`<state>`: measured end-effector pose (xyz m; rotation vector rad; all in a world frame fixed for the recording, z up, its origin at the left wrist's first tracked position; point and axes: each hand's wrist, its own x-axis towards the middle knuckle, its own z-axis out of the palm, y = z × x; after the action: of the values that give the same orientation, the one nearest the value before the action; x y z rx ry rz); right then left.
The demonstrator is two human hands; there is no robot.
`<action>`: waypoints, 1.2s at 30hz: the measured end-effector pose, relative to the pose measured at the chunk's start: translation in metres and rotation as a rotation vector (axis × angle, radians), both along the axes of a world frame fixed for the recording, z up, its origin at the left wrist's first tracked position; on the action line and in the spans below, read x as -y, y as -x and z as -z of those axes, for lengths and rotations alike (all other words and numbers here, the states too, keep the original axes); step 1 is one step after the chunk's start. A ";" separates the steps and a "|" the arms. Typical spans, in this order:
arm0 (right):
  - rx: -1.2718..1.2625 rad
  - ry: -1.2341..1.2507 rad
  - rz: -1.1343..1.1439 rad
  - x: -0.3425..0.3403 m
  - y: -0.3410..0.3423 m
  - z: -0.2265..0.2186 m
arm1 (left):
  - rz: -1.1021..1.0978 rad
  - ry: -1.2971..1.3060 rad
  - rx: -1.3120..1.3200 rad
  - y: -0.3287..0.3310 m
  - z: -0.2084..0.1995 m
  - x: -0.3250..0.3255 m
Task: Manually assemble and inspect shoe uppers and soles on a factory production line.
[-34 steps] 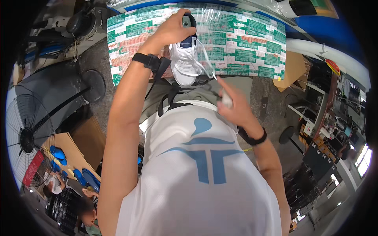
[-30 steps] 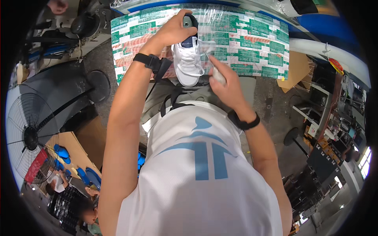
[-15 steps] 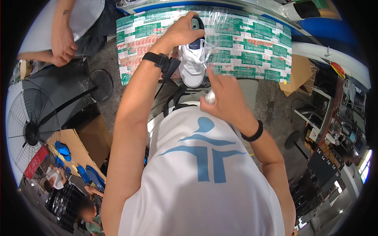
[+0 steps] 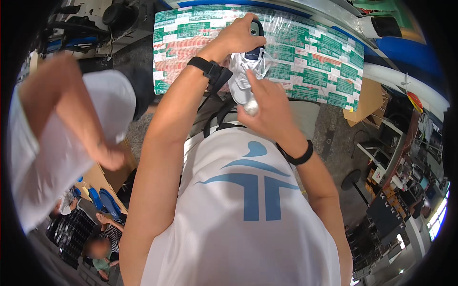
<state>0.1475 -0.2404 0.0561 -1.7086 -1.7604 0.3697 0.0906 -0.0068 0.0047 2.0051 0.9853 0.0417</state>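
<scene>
- Head view: the left hand [image 4: 238, 34] is closed over the heel end of one white sneaker [image 4: 244, 76], holding it up above the near edge of the counter [image 4: 329, 66], which is covered in a green, white and pink printed sheet under clear film.
- The right hand [image 4: 267, 106] is curled at the toe end of the sneaker, its fingers pinched on a small whitish wad [image 4: 251, 108]; what the wad is made of I cannot tell.
- To do this well, I judge the left hand should keep the shoe steady by the heel while the right works the wad in short, even strokes, turning the shoe rather than twisting the wrist.
- Count: one sneaker, one wad, two hands of the wearer, each wrist with a dark band [image 4: 210, 69].
- At the left a second person in a white sleeve [image 4: 71, 124] leans in, one hand [image 4: 112, 159] near a cardboard box [image 4: 98, 178]; one floor fan [image 4: 121, 14] stands beyond the counter's far left corner.
</scene>
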 end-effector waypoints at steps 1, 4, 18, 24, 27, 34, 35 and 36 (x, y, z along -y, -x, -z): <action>-0.002 -0.003 -0.004 -0.005 0.003 0.007 | 0.007 0.009 0.013 0.001 0.001 -0.001; 0.092 0.076 0.031 -0.012 0.007 0.022 | -0.024 -0.015 0.025 -0.001 0.004 0.002; 0.122 0.089 0.114 -0.016 0.012 0.022 | -0.031 -0.036 -0.009 -0.003 0.003 0.003; 0.138 0.105 0.143 -0.016 0.017 0.021 | -0.034 -0.033 -0.014 -0.003 0.003 0.004; 0.143 0.142 0.127 -0.018 0.018 0.015 | -0.032 -0.071 -0.014 -0.002 0.007 0.006; -0.098 0.189 0.034 0.004 0.000 0.001 | -0.016 -0.063 0.013 -0.002 0.013 -0.001; -0.101 0.241 0.000 0.011 -0.005 -0.006 | -0.013 -0.044 0.009 -0.003 0.013 -0.002; -0.105 0.293 -0.034 0.015 -0.008 -0.010 | -0.011 -0.042 0.011 -0.003 0.014 0.000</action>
<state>0.1556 -0.2553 0.0664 -1.8226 -1.7261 0.7504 0.0936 -0.0068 -0.0089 2.0362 0.9960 0.0796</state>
